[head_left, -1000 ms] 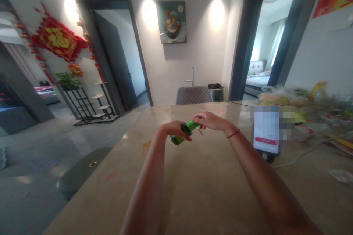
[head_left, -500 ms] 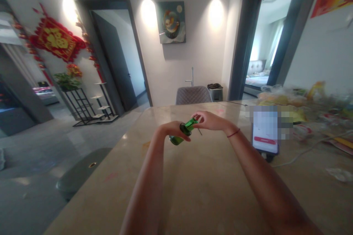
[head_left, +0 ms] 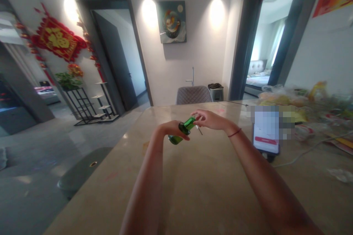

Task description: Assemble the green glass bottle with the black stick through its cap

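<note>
A small green glass bottle (head_left: 182, 132) is held tilted above the beige table (head_left: 204, 183), its neck pointing up and right. My left hand (head_left: 172, 129) is wrapped round the bottle's body. My right hand (head_left: 209, 119) pinches at the bottle's mouth end, fingers curled; a thin dark stick-like piece pokes down below those fingers, too small to name. A red string circles my right wrist.
A phone (head_left: 266, 132) stands propped at the right with a white cable trailing off. Bags and packets (head_left: 300, 102) crowd the table's far right. A grey chair (head_left: 194, 94) stands at the far end, another seat (head_left: 79, 170) at the left edge.
My right hand's fingers have shifted slightly at the bottle's mouth. The bottle and my left hand stay in nearly the same place.
</note>
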{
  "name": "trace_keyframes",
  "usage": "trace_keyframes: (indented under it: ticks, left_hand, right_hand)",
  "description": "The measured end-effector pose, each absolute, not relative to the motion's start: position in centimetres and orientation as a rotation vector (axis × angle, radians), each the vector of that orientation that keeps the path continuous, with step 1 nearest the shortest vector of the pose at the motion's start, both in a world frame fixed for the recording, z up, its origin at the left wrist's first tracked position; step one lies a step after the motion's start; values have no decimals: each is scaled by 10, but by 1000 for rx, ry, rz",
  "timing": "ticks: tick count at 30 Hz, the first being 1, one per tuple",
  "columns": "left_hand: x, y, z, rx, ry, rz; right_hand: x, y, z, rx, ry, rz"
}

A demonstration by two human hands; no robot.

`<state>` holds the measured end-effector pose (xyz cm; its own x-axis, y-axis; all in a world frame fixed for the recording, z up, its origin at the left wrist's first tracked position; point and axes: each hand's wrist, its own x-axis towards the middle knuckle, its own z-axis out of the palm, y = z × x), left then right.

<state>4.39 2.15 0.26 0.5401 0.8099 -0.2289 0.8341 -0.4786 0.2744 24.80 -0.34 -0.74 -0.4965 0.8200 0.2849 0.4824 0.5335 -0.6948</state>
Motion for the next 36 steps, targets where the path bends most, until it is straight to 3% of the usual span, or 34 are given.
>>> trace_keyframes:
  ticks: [16,36]
  left_hand:
    - [47,21,2,2450,1361,-95]
    - [50,24,-2,2454,1357,-83]
  right_hand:
    - [247,0,-10,-1105,-2137,536]
    - [246,0,-11,-1207,-2127,718]
